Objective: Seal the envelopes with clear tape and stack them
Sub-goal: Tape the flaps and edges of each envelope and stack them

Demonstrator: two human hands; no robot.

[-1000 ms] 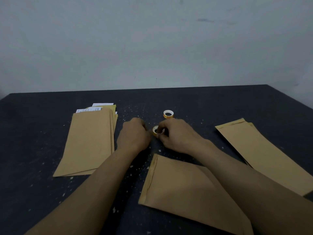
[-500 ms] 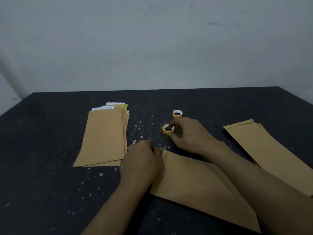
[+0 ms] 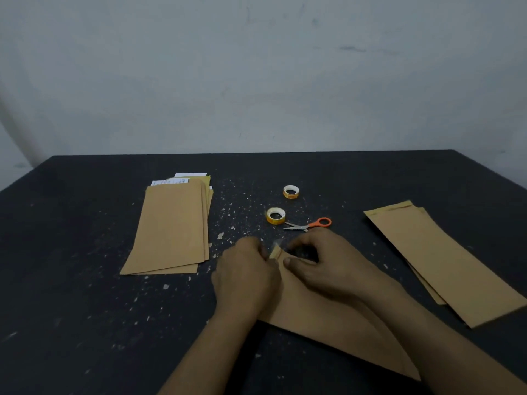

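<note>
Right hand (image 3: 322, 266) has left the yellow-cored clear tape roll (image 3: 275, 215) and joined the left hand (image 3: 245, 277) at the flap end of the brown paper envelope (image 3: 328, 323), lying flat near the front edge of the dark table (image 3: 85, 309). Right thumb and curled fingers (image 3: 302, 247) pinch the flap. Left fingertips are hidden: grip undeterminable.

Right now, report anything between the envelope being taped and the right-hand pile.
Nothing visible: only bare table between the envelope and the right-hand pile; the scissors lie farther back.
</note>
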